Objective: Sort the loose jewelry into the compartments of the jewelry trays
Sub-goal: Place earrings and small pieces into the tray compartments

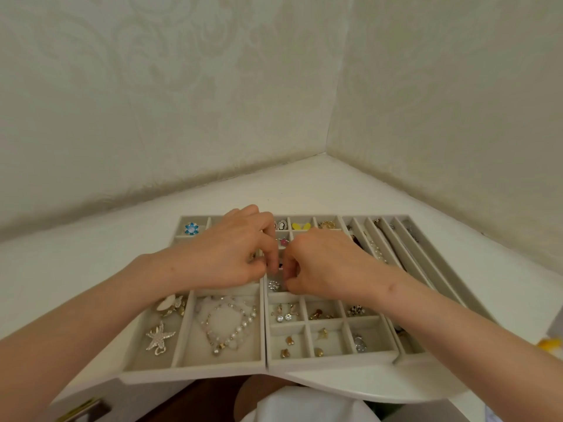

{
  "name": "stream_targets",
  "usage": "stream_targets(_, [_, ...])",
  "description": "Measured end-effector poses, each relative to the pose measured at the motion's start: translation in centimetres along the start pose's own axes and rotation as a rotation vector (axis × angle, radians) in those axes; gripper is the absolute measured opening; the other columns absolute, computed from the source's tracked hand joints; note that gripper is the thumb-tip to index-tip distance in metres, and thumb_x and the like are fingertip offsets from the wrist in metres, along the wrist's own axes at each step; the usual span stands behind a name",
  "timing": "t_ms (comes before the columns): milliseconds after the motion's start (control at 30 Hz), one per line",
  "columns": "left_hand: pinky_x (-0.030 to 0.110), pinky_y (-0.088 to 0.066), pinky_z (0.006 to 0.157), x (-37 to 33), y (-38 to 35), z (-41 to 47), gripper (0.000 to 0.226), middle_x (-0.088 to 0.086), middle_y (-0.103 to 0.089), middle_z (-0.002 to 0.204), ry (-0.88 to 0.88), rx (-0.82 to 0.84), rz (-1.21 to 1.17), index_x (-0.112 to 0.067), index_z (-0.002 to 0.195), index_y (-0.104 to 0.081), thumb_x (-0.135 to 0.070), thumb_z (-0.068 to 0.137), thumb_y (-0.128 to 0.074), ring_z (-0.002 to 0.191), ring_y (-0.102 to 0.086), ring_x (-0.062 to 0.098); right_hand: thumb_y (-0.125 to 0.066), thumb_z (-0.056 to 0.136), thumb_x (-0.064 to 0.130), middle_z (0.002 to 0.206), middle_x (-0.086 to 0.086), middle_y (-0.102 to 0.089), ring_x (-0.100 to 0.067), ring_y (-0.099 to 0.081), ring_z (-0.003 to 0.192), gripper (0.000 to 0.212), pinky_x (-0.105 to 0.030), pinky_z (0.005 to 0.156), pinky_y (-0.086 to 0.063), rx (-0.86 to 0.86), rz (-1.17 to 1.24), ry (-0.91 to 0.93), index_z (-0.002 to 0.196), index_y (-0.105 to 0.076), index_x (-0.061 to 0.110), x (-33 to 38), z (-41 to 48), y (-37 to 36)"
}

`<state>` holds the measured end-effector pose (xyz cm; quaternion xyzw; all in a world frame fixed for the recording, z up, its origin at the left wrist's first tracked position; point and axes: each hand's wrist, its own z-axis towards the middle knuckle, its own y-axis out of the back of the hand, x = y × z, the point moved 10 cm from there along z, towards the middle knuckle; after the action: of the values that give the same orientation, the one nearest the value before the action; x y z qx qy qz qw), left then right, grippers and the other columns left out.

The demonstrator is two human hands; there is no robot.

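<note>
In the head view, our left hand [231, 251] and right hand [323, 263] meet with curled fingers [266, 229] over the jewelry trays [195, 368] at the tabletop's [304, 184] near edge. We cannot tell whether they pinch anything. The sparkly ring [273, 285] beside them looks light, hard and slippery, so we'd pinch its band.

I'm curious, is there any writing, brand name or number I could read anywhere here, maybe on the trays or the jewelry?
None can be read.
The jewelry trays and the wallpaper show no lettering.
The yellow-edged object at the bottom left is too blurred to tell.
</note>
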<state>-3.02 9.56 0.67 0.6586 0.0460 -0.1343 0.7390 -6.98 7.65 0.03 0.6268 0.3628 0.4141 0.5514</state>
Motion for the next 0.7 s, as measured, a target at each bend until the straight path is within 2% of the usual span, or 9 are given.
stream_targets(100, [0.013,-0.027,0.075,0.4,0.7,0.3,0.008,-0.018,-0.040,0.080,0.018,-0.035,-0.015,-0.033,0.084,-0.068,-0.027,0.081,-0.064,0.084,-0.035,-0.003,-0.062,0.083,0.024,0.076,0.007,-0.067,-0.013,-0.061,0.076,0.012,-0.029,0.074,-0.050,-0.012,0.111,-0.020,0.087,-0.073,0.020,-0.6,-0.1,0.7])
stream_targets(200, [0.014,-0.029,0.075,0.2,0.3,0.7,0.004,-0.016,-0.041,0.080,0.015,0.015,-0.030,-0.035,0.083,-0.068,-0.032,0.080,-0.069,0.084,-0.035,-0.001,-0.069,0.079,0.021,0.057,0.012,-0.057,-0.003,-0.050,0.054,0.005,-0.021,0.057,-0.042,-0.037,0.352,-0.087,0.076,-0.072,0.021,-2.4,-0.5,2.0])
stream_targets(267, [0.017,-0.030,0.077,-0.3,-0.4,1.0,0.004,-0.015,-0.041,0.080,-0.001,0.070,-0.016,-0.035,0.083,-0.069,-0.036,0.078,-0.069,0.084,-0.034,0.000,-0.072,0.077,0.021,0.052,0.013,-0.057,-0.001,-0.048,0.048,0.006,-0.015,0.052,-0.037,-0.062,0.456,-0.123,0.071,-0.071,0.021,-3.9,-0.8,2.6])
stream_targets(367, [0.011,-0.027,0.076,-1.4,-1.2,1.4,0.005,-0.015,-0.041,0.083,-0.066,0.137,0.053,-0.034,0.085,-0.070,-0.034,0.080,-0.068,0.084,-0.032,-0.003,-0.076,0.075,0.022,0.045,0.018,-0.055,0.003,-0.049,0.046,0.010,-0.008,0.047,-0.034,-0.077,0.518,-0.147,0.066,-0.071,0.020,-5.5,-1.2,2.8])
stream_targets(500, [0.006,-0.024,0.075,-2.7,-1.9,1.9,0.007,-0.014,-0.040,0.087,-0.159,0.221,0.167,-0.031,0.088,-0.068,-0.032,0.082,-0.066,0.084,-0.027,0.001,-0.074,0.076,0.017,0.045,0.020,-0.056,0.004,-0.049,0.046,0.010,-0.007,0.048,-0.034,-0.069,0.551,-0.167,0.067,-0.071,0.018,-6.6,-1.8,2.5])
stream_targets(600, [0.003,-0.022,0.077,-3.1,-2.1,2.2,0.002,-0.013,-0.041,0.087,-0.179,0.249,0.190,-0.030,0.080,-0.064,-0.031,0.081,-0.066,0.085,-0.027,-0.001,-0.074,0.075,0.016,0.043,0.019,-0.054,0.002,-0.048,0.045,0.008,-0.007,0.047,-0.033,-0.069,0.558,-0.176,0.068,-0.072,0.018,-6.9,-2.0,2.3])
stream_targets(700, [0.005,-0.023,0.079,-3.0,-2.2,2.3,0.011,-0.012,-0.044,0.086,-0.175,0.243,0.197,-0.033,0.073,-0.058,-0.033,0.082,-0.065,0.085,-0.029,0.000,-0.075,0.075,0.017,0.043,0.017,-0.053,0.002,-0.046,0.043,0.009,-0.007,0.045,-0.032,-0.070,0.572,-0.180,0.067,-0.071,0.018,-7.0,-2.2,2.3])
